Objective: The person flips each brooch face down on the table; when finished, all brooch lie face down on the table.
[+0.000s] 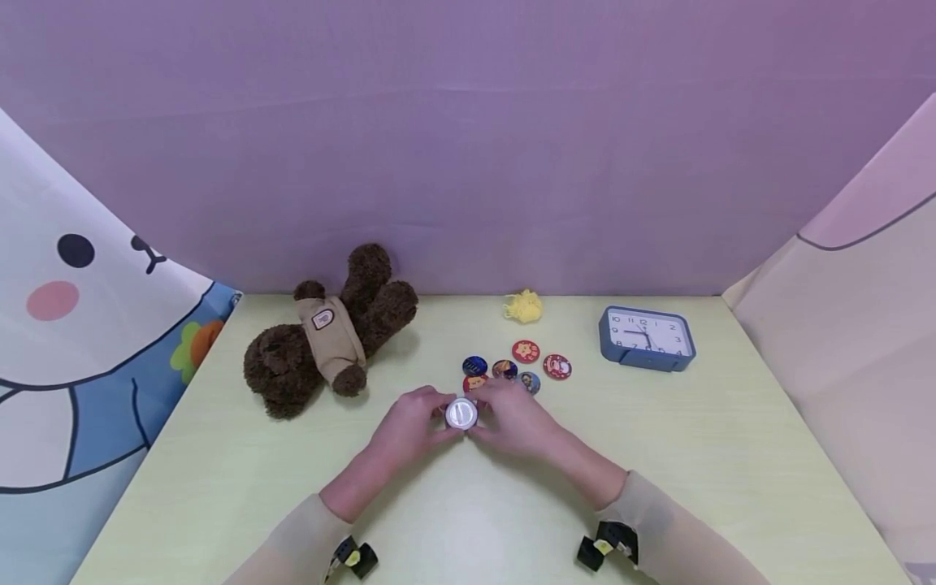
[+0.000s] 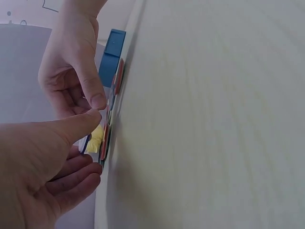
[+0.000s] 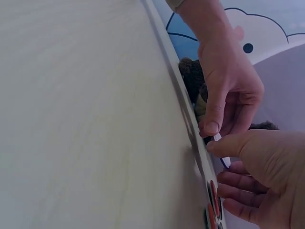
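Note:
Between my two hands is a round badge [image 1: 461, 413], its silvery back with a pin-like bar turned towards the head camera. The left hand [image 1: 415, 424] pinches its left edge with thumb and fingers. On the opposite edge, the right hand [image 1: 517, 419] grips it likewise. Only a thin sliver of the badge [image 3: 225, 161] shows in the right wrist view, as fingers hide most of it. Just beyond the hands lie several colourful round badges, among them a red one with a flower [image 1: 526, 351] and a dark blue one [image 1: 474, 366]. The right hand partly covers the nearest ones.
A brown plush bear [image 1: 283, 366] in a beige top lies on the table [image 1: 695, 471] at the left. A blue alarm clock [image 1: 647, 339] stands at the right. Near the back edge sits a yellow fluffy ball [image 1: 524, 306], before a purple cloth backdrop [image 1: 468, 162].

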The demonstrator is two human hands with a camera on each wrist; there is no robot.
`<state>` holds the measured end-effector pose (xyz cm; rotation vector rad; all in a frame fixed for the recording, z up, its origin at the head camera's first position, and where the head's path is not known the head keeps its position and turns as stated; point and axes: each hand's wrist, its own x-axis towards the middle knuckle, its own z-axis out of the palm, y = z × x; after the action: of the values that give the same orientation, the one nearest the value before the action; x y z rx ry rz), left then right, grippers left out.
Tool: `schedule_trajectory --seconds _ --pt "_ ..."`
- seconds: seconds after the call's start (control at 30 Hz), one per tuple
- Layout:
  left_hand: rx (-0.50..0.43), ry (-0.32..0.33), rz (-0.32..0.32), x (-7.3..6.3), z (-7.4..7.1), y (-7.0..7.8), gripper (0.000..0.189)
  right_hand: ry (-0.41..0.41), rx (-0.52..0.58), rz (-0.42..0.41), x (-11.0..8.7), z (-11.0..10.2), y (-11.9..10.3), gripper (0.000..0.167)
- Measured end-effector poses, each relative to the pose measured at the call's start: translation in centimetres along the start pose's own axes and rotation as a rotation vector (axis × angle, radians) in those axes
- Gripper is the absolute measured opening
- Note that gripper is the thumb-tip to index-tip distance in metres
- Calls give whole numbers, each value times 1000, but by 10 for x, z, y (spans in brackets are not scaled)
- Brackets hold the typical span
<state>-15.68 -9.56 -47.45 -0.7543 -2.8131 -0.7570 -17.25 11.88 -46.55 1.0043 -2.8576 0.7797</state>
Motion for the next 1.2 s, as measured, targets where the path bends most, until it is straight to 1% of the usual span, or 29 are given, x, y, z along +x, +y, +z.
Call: schedule_trajectory --seconds 0.13,0.23,0.33,0.47,0.57,0.67,0.77,0.87,0.9,0.97,1.07,1.13,1.2 --pt "37 -39 -15 0 2 0 45 -33 -52 -8 -1 3 -2 38" --pt "32 -70 -43 0 3 0 45 -68 -76 -4 -1 7 -1 38" --pt "31 -92 -53 0 4 0 44 -98 -94 14 -2 10 -2 41" --pt "17 -110 -59 0 3 0 41 -99 -113 19 -3 12 -4 43" --pt "-8 -126 -68 1 2 -2 40 -91 -126 8 -4 12 -5 44" --pt "-18 -140 -73 2 1 -3 41 -90 -128 7 -6 10 -4 43" --pt "-20 -145 -78 3 0 -2 44 -80 -91 29 -8 2 -1 41" --pt "-20 -137 -78 5 -1 0 46 -42 -33 69 -12 -11 6 39" --pt "-24 -128 -68 6 -1 2 45 -25 -16 75 -14 -16 8 39" --pt "-40 -107 -48 9 -2 5 42 10 -11 81 -18 -26 14 38" --pt "-73 -89 -12 16 -2 12 38 30 -32 87 -25 -38 24 34" --pt "-86 -94 5 20 -1 17 36 31 -39 108 -31 -43 29 32" --pt "-85 -113 18 25 1 22 37 29 -37 140 -38 -47 34 29"
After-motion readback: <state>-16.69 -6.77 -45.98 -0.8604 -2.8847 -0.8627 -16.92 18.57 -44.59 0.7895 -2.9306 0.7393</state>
